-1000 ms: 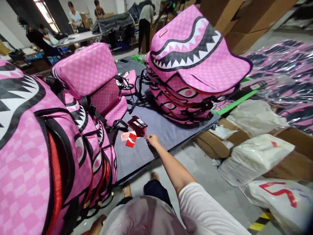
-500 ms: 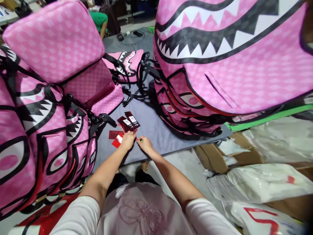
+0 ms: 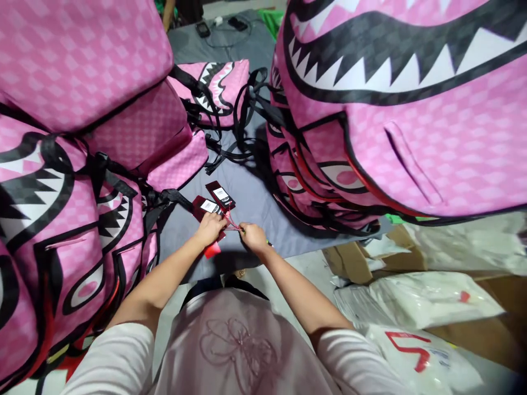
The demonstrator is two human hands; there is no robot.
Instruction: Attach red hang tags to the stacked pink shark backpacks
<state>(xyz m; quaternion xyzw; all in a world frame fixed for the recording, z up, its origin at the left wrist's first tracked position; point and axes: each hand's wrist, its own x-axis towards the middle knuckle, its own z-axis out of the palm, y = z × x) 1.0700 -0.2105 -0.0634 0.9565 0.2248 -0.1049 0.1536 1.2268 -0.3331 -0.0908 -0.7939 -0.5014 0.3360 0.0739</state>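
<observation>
Both hands have drawn closer together vs. half a sec ago, and a red string (image 3: 231,224) now runs taut between them. 1 s ago only the right hand was at the tags.

Right hand (image 3: 253,237): thumb and forefinger pinched together on the right end of the string, other fingers curled in. A bit of green shows just past the knuckles; can't tell what it is.

Left hand (image 3: 211,227): fingers bent and closed over the near end of the tags (image 3: 214,202), thumb side twd. the string. Exact grip hidden by the hand's back.

The tags are dark red w/ white labels, fanned out on the grey mat (image 3: 251,203), touching the left fingertips and pointing away from the person. One brighter red tag (image 3: 212,250) pokes out below the left hand, at the mat's near edge.

Either side of the mat are stacks of pink backpacks w/ shark-mouth print: left stack (image 3: 61,219) just beside the left forearm, right stack (image 3: 391,126) taller, overhanging the mat's right edge. Black straps (image 3: 242,109) tangle between the stacks, in front of a small pink bag (image 3: 222,90) at the back.

Right of the person, on the floor: a cardboard box (image 3: 358,258) and white plastic bags (image 3: 424,302), well apart from both hands.
</observation>
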